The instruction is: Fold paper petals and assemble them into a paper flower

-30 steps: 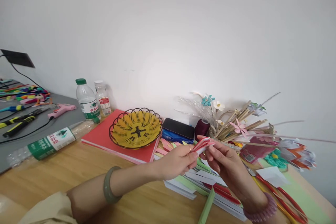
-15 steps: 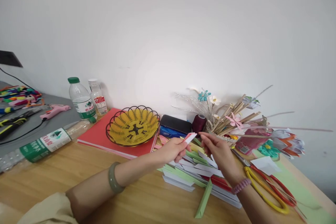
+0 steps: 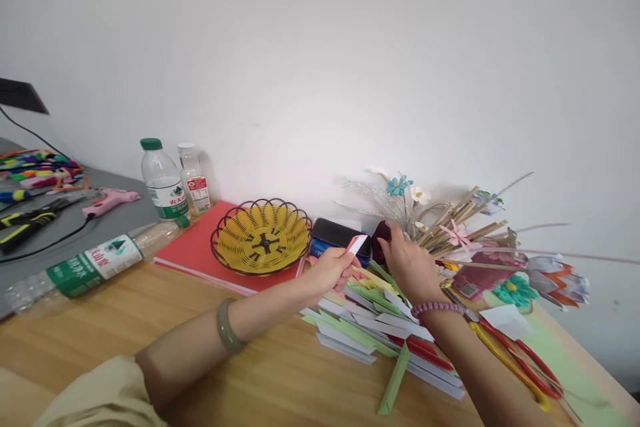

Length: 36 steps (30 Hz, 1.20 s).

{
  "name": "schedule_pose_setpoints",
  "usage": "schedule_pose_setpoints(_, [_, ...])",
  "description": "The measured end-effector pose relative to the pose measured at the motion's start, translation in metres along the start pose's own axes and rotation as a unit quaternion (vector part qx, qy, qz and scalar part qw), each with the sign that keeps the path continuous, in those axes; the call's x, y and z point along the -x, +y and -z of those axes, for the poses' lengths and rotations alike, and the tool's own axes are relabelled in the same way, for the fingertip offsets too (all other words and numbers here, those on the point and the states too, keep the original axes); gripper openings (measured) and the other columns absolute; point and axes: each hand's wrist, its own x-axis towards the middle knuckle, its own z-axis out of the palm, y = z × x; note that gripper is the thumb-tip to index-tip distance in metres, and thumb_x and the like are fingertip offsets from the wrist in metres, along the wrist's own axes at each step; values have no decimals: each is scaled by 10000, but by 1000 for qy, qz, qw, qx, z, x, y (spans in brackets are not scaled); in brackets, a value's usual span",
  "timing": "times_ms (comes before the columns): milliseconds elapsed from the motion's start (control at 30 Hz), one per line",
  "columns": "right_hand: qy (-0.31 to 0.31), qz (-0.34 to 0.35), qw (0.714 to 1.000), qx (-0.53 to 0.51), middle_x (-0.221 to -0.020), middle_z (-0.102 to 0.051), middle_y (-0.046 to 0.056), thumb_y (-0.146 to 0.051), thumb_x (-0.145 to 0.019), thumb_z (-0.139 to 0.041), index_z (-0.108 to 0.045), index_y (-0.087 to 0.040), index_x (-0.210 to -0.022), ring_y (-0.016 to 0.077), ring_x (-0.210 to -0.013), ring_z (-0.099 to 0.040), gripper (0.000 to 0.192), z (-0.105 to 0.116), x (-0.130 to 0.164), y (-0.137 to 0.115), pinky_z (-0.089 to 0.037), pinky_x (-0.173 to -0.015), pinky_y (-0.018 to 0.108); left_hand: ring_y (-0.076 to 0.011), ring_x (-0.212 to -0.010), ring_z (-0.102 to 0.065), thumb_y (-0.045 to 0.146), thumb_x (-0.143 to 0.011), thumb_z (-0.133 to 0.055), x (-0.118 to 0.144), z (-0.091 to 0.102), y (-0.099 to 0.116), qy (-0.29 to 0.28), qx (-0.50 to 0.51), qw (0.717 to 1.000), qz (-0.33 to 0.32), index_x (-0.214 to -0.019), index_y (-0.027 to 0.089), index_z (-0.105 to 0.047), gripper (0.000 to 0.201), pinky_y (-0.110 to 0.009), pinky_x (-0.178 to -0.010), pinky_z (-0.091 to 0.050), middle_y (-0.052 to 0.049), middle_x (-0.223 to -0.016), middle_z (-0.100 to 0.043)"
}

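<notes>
My left hand (image 3: 333, 269) pinches a small folded red and white paper piece (image 3: 356, 244) and holds it above a pile of folded paper pieces (image 3: 373, 320) in green, white, red and pink. My right hand (image 3: 409, 265) reaches past the pile to a dark maroon thread spool (image 3: 380, 241) by the wall, with its fingers around the spool. A green bangle sits on my left wrist and a pink bead bracelet on my right.
A yellow wire basket (image 3: 261, 237) rests on a red book (image 3: 200, 252). Behind the pile lies a black and blue case (image 3: 336, 236). Bottles (image 3: 163, 181), a glue gun (image 3: 109, 199) and tools are at the left. Sticks with paper flowers (image 3: 450, 227) and scissors (image 3: 520, 360) lie right.
My right hand let go of the paper piece and moved back to the thread spool. My left hand kept the piece and shifted slightly left.
</notes>
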Motion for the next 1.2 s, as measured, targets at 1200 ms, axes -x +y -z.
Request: schedule_pose_setpoints(1200, [69, 244, 935, -248, -925, -651, 38, -228, -856, -512, -595, -225, -1031, 131, -819, -631, 194, 19, 138, 34, -506, -685, 211, -160, -846, -575, 358, -787, -556, 61, -12, -2, -130, -459, 873, -98, -1008, 198, -539, 274, -259, -724, -433, -21, -959, -627])
